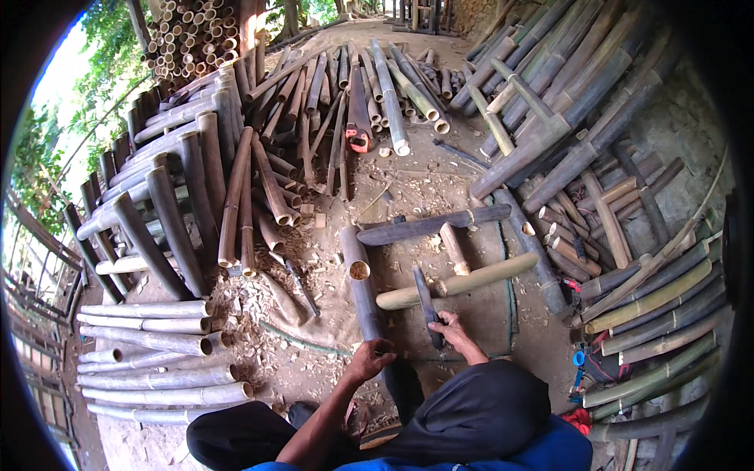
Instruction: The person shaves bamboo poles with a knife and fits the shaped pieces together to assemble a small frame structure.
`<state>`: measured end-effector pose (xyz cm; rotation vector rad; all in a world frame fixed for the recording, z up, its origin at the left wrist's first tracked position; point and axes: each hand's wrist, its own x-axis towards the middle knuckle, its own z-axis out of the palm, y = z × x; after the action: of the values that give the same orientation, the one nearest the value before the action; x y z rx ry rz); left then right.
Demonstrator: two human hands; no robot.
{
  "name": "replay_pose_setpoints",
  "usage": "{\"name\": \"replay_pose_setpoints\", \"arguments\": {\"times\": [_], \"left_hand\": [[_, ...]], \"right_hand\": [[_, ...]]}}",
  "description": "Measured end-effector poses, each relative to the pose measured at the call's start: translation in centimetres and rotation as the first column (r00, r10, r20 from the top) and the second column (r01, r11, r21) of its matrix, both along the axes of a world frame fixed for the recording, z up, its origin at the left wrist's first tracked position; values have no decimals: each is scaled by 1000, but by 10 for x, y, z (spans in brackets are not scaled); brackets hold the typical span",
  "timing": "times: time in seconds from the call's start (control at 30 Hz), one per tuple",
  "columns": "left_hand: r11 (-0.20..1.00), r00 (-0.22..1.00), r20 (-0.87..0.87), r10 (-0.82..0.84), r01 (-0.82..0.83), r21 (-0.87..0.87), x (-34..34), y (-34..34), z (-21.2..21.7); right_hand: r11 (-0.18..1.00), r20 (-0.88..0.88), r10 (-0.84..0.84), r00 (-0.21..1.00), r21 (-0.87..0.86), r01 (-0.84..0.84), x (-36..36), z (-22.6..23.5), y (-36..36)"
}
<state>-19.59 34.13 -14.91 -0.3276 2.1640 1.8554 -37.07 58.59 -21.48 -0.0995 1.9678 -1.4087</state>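
Note:
My right hand (455, 336) is wrapped round the dark handle of a broad-bladed knife (424, 294). Its blade points away from me and crosses over a pale bamboo crosspiece (457, 290). My left hand (371, 361) has its fingers curled, close against a dark upright bamboo pole (364, 302); what it holds, if anything, is hidden. The pole has an open cut end (359, 271) facing up. Beyond lies a darker bamboo crosspiece (432, 225), and a short bamboo piece (455, 250) runs between the two crosspieces. A dark pole (534, 251) stands at the frame's right.
Cut bamboo poles (165, 377) lie at the left, below assembled bamboo frames (169, 173). A handsaw (358, 118) with an orange handle rests among poles ahead. A chisel-like tool (294, 282) lies on shavings. More bamboo (667, 314) is stacked at the right.

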Motion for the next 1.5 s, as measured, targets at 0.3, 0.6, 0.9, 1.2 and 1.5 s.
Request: {"name": "replay_pose_setpoints", "arguments": {"times": [0.3,0.6,0.9,1.2,1.5], "left_hand": [[817,995,-15,96,-70,572,-22,-16,73],[759,795,16,607,-585,285,-1,-49,66],[650,670,126,731,-741,169,22,-62,29],[662,662,18,749,-750,20,17,-65,13],[787,910,-269,314,-408,-462,-26,-217,67]], "right_hand": [[868,-18,182,983,-468,-169,49,125,-100],[831,277,-539,796,18,557,-19,17,-27],[520,122,-843,523,-60,852,-131,-59,5],[876,23,-466,884,152,458,-127,-26,38],[442,-338,338,878,881,169,58,120,122]]}}
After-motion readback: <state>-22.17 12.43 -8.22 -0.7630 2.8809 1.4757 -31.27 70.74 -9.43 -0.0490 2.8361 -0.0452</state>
